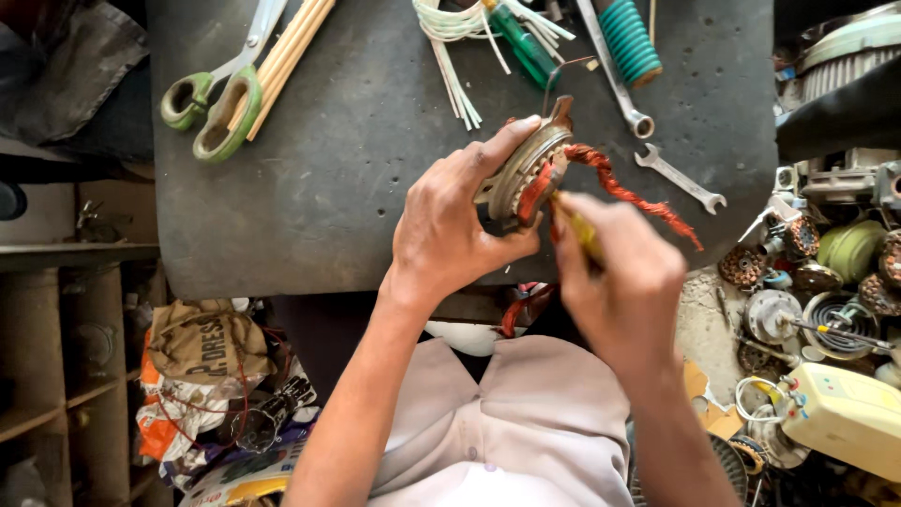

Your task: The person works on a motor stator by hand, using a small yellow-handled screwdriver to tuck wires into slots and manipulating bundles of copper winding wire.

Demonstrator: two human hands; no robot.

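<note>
Both hands (450, 225) grip one stator (524, 174) — copper winding (629, 192) (reddish) trailing right.

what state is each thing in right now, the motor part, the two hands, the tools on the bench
motor stator: held on edge above the dark bench, red winding wire trailing right
left hand: fingers wrapped around the stator
right hand: closed on a yellow-handled tool, tip at the windings
scissors: lying flat, closed
spanner: lying flat, untouched
green screwdriver: lying flat, untouched

Repair workshop: wrenches (679, 178), motor parts (826, 282).
</note>
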